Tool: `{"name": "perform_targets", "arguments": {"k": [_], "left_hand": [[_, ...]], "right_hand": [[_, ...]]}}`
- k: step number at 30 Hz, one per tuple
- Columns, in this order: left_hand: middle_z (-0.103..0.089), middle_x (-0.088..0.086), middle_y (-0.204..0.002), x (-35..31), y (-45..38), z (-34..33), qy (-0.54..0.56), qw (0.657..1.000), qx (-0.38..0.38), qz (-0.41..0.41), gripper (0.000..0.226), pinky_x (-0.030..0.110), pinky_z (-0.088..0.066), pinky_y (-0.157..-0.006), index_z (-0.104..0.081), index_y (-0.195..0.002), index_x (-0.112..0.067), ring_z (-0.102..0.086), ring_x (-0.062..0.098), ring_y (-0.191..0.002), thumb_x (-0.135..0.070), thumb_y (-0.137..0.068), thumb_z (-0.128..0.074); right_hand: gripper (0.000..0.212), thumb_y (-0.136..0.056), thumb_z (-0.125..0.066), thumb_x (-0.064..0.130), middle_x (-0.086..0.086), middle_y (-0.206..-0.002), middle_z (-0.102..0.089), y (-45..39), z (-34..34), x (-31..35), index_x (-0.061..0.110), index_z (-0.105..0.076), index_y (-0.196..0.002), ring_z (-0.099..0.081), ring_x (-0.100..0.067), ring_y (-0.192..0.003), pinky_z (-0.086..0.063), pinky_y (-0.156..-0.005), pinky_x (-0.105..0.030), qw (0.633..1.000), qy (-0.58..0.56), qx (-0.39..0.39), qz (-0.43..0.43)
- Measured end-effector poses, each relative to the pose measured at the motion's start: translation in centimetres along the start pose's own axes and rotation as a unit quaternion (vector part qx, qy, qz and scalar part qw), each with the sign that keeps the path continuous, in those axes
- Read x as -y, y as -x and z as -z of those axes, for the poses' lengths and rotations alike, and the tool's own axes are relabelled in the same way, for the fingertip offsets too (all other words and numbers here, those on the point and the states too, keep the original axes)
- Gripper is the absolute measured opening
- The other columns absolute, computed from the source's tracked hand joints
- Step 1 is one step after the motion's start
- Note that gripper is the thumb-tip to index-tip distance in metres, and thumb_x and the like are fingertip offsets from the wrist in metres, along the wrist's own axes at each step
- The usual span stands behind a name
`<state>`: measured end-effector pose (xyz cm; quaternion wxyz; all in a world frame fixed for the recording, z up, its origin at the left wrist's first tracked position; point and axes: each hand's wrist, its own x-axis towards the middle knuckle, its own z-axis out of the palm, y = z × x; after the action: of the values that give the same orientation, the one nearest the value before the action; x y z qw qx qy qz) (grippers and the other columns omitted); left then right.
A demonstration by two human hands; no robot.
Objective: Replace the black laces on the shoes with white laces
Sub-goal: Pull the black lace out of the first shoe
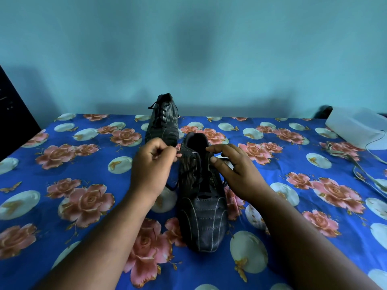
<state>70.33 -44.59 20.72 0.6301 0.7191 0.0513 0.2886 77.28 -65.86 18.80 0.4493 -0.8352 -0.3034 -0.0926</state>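
A black shoe (202, 216) with thin pale stripes lies in the middle of the bed, toe towards me. Its black lace (193, 170) runs loosely through the eyelets, and one end trails off to the left. My left hand (151, 166) pinches the lace at the shoe's upper left edge. My right hand (234, 168) grips the shoe's right collar, thumb on the eyelet flap. A second black shoe (163, 120) with its black lace tied stands behind. White laces (356, 166) lie at the far right.
The bed is covered by a blue sheet (88, 164) printed with pink roses. A white box (358, 126) with a thin cord sits at the back right corner. A dark panel (12, 114) stands at the left edge. A teal wall rises behind.
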Motion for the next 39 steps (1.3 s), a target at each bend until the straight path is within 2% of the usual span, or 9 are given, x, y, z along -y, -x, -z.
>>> {"name": "perform_targets", "arguments": {"k": [3, 5, 7, 10, 15, 26, 28, 33, 39], "left_hand": [[-0.072, -0.005, -0.069, 0.1, -0.8, 0.9, -0.070, 0.997, -0.009, 0.031, 0.020, 0.032, -0.057, -0.068, -0.056, -0.072, -0.010, -0.074, 0.015, -0.076, -0.017, -0.089, -0.064], [-0.071, -0.014, -0.087, 0.7, -1.1, 1.7, -0.212, 0.976, 0.028, 0.032, 0.013, 0.028, -0.053, -0.073, -0.063, -0.095, -0.020, -0.069, 0.009, -0.088, -0.030, -0.088, -0.068], [-0.065, -0.009, -0.119, 1.2, -1.4, 2.2, -0.292, 0.953, 0.082, 0.015, 0.055, 0.041, -0.053, -0.093, -0.058, -0.123, -0.031, -0.062, 0.018, -0.111, -0.056, -0.075, -0.065], [-0.055, -0.009, -0.132, 1.3, -0.9, 1.8, -0.261, 0.951, 0.160, -0.046, 0.069, 0.047, -0.048, -0.104, -0.054, -0.135, -0.039, -0.054, 0.017, -0.124, -0.069, -0.073, -0.061], [-0.046, -0.011, -0.137, 1.2, 0.1, 0.8, -0.236, 0.943, 0.231, -0.050, 0.082, 0.031, -0.042, -0.111, -0.047, -0.146, -0.036, -0.048, 0.002, -0.125, -0.073, -0.076, -0.068], [-0.044, -0.005, -0.147, 2.1, 0.6, -1.3, -0.282, 0.941, 0.147, -0.112, 0.068, 0.037, -0.043, -0.110, -0.045, -0.151, -0.037, -0.043, 0.013, -0.136, -0.064, -0.090, -0.054], [-0.042, -0.007, -0.150, 2.0, 0.6, -1.0, -0.289, 0.930, 0.172, -0.146, 0.070, 0.037, -0.037, -0.115, -0.045, -0.151, -0.038, -0.038, 0.011, -0.140, -0.069, -0.088, -0.049], [-0.029, -0.018, -0.157, 1.9, 0.7, -0.5, -0.234, 0.943, 0.225, -0.072, 0.082, 0.036, -0.034, -0.118, -0.042, -0.147, -0.053, -0.029, 0.008, -0.147, -0.082, -0.072, -0.056], [-0.032, -0.019, -0.153, 2.1, 0.7, -0.7, -0.219, 0.950, 0.212, -0.073, 0.083, 0.025, -0.034, -0.113, -0.046, -0.145, -0.052, -0.032, 0.005, -0.144, -0.076, -0.069, -0.069]], "right_hand": [[0.039, -0.092, -0.052, 0.062, 0.022, -0.124, -0.059, 0.1, 0.2, 0.1, 0.041, -0.060, -0.124, -0.052, -0.010, -0.119, -0.045, -0.102, -0.048, 0.999, 0.030, -0.001, 0.015], [0.052, -0.086, -0.057, 0.070, 0.019, -0.126, -0.058, 0.1, 0.7, 0.2, 0.039, -0.058, -0.127, -0.050, -0.009, -0.119, -0.045, -0.101, -0.046, 0.998, 0.052, 0.012, 0.027], [0.064, -0.079, -0.063, 0.075, 0.019, -0.128, -0.056, 0.2, 1.2, 0.1, 0.038, -0.056, -0.131, -0.049, -0.010, -0.122, -0.045, -0.102, -0.043, 0.996, 0.055, 0.046, 0.044], [0.067, -0.075, -0.069, 0.073, 0.018, -0.126, -0.055, 0.1, 1.7, -0.3, 0.036, -0.057, -0.129, -0.049, -0.010, -0.122, -0.045, -0.101, -0.038, 0.995, 0.043, 0.064, 0.061], [0.045, -0.078, -0.072, 0.065, 0.013, -0.114, -0.060, -0.2, 1.1, -0.3, 0.030, -0.062, -0.105, -0.055, -0.015, -0.112, -0.048, -0.092, -0.043, 0.994, 0.052, 0.037, 0.086], [0.030, -0.083, -0.067, 0.055, 0.012, -0.098, -0.051, -0.5, 0.6, 0.5, 0.028, -0.073, -0.095, -0.055, -0.020, -0.096, -0.047, -0.081, -0.045, 0.979, 0.150, -0.097, 0.101], [0.023, -0.087, -0.065, 0.050, 0.012, -0.092, -0.051, -0.3, 0.7, 0.6, 0.031, -0.076, -0.095, -0.054, -0.017, -0.090, -0.047, -0.077, -0.045, 0.974, 0.166, -0.079, 0.131], [0.021, -0.091, -0.062, 0.046, 0.014, -0.080, -0.062, -0.1, 0.9, 0.7, 0.033, -0.078, -0.097, -0.056, -0.015, -0.082, -0.047, -0.074, -0.042, 0.974, 0.175, -0.043, 0.135], [0.009, -0.091, -0.072, 0.015, 0.007, -0.074, -0.064, 0.1, 0.5, 1.4, 0.022, -0.073, -0.086, -0.057, -0.009, -0.073, -0.045, -0.065, -0.023, 0.999, 0.018, 0.007, 0.035]]}}
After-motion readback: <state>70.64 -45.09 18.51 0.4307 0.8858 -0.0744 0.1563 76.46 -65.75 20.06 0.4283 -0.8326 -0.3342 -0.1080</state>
